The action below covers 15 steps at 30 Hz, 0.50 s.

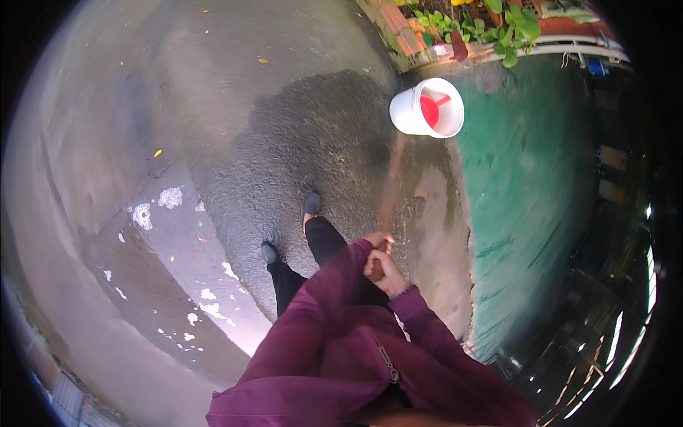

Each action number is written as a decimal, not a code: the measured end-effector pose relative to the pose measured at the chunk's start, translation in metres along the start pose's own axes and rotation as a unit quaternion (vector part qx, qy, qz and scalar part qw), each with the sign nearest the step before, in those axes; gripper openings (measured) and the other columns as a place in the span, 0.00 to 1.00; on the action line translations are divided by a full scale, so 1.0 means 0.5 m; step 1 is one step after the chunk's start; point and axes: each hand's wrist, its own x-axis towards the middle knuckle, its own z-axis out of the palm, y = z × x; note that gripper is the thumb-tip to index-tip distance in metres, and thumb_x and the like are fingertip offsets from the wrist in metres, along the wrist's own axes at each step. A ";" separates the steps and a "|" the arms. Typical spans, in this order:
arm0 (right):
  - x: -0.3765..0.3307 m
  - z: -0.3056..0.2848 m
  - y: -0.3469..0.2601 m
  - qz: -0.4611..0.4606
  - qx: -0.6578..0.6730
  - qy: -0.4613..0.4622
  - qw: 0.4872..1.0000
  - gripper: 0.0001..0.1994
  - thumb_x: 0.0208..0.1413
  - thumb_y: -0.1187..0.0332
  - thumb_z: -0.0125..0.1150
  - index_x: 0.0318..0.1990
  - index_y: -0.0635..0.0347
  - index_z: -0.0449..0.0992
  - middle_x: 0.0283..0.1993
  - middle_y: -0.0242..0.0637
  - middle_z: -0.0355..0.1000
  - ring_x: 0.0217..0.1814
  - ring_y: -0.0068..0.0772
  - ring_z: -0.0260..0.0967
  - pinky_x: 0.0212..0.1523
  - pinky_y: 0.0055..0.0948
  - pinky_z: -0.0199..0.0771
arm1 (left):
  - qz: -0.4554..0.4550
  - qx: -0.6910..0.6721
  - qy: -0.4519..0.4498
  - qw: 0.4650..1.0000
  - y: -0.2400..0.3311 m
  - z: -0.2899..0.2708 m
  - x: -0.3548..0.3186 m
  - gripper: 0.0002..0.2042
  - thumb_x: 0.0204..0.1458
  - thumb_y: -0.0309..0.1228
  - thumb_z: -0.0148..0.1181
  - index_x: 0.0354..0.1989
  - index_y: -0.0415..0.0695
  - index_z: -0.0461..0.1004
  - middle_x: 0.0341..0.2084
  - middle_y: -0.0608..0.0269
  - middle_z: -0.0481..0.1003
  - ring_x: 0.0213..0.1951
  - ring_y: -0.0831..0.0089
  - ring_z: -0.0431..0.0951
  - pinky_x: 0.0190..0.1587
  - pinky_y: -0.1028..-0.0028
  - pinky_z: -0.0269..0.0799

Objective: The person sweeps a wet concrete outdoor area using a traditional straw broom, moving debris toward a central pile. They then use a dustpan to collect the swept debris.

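Both my hands grip a long wooden handle [390, 188], blurred by motion, that runs up and away from me toward a white bucket [420, 108]. My left hand [378, 240] closes on the handle higher up, my right hand [384, 273] just below it, the two touching. Purple sleeves cover both my arms. The handle's far end is too blurred to make out. The bucket stands upright on the ground with a red scoop [431, 110] inside it.
Wet grey concrete [235, 128] spreads ahead and to the left, with white paint flecks [169, 198]. A green painted floor [526, 178] lies to the right. Plants and bricks [462, 28] line the far edge. My dark shoes [311, 203] stand below the handle.
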 end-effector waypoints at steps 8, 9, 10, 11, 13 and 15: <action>0.119 0.275 -0.096 0.109 -0.267 -0.218 0.932 0.04 0.38 0.73 0.56 0.21 0.62 0.67 0.14 0.35 0.63 0.11 0.27 0.62 0.11 0.28 0.66 | 0.229 -0.242 0.283 0.900 0.273 -0.161 -0.231 0.05 0.40 0.25 0.52 0.24 0.37 0.64 0.13 0.64 0.62 0.15 0.74 0.63 0.18 0.76 0.63; 0.130 0.280 -0.147 0.167 -0.243 -0.226 0.928 0.05 0.38 0.73 0.56 0.20 0.59 0.66 0.13 0.32 0.61 0.10 0.24 0.59 0.10 0.26 0.63 | 0.265 -0.236 0.321 0.878 0.312 -0.136 -0.224 0.05 0.40 0.25 0.51 0.23 0.36 0.64 0.13 0.62 0.63 0.15 0.73 0.65 0.18 0.75 0.65; 0.128 0.262 -0.200 0.134 -0.208 -0.268 0.931 0.06 0.40 0.71 0.55 0.18 0.56 0.65 0.12 0.30 0.59 0.09 0.21 0.56 0.10 0.23 0.60 | 0.278 -0.185 0.384 0.861 0.345 -0.102 -0.203 0.05 0.39 0.24 0.50 0.23 0.35 0.64 0.12 0.61 0.64 0.15 0.70 0.66 0.18 0.73 0.66; 0.119 0.239 -0.237 0.089 -0.188 -0.289 0.934 0.09 0.44 0.72 0.52 0.16 0.56 0.63 0.11 0.27 0.57 0.08 0.18 0.54 0.08 0.17 0.52 | 0.297 -0.134 0.433 0.840 0.369 -0.062 -0.175 0.05 0.39 0.24 0.50 0.22 0.35 0.63 0.11 0.59 0.64 0.14 0.68 0.67 0.17 0.72 0.67; 0.087 0.189 -0.282 0.059 -0.205 -0.301 0.929 0.08 0.43 0.73 0.54 0.18 0.58 0.63 0.12 0.32 0.60 0.08 0.20 0.56 0.07 0.19 0.54 | 0.327 -0.064 0.432 0.838 0.375 0.003 -0.148 0.04 0.39 0.22 0.50 0.20 0.34 0.63 0.10 0.56 0.65 0.10 0.66 0.68 0.13 0.68 0.68; 0.057 0.160 -0.293 0.059 -0.229 -0.246 0.940 0.05 0.40 0.73 0.54 0.21 0.61 0.65 0.14 0.33 0.62 0.10 0.23 0.60 0.07 0.24 0.59 | 0.255 -0.085 0.372 0.888 0.370 0.047 -0.127 0.03 0.40 0.23 0.50 0.22 0.39 0.64 0.11 0.60 0.63 0.14 0.69 0.66 0.17 0.68 0.66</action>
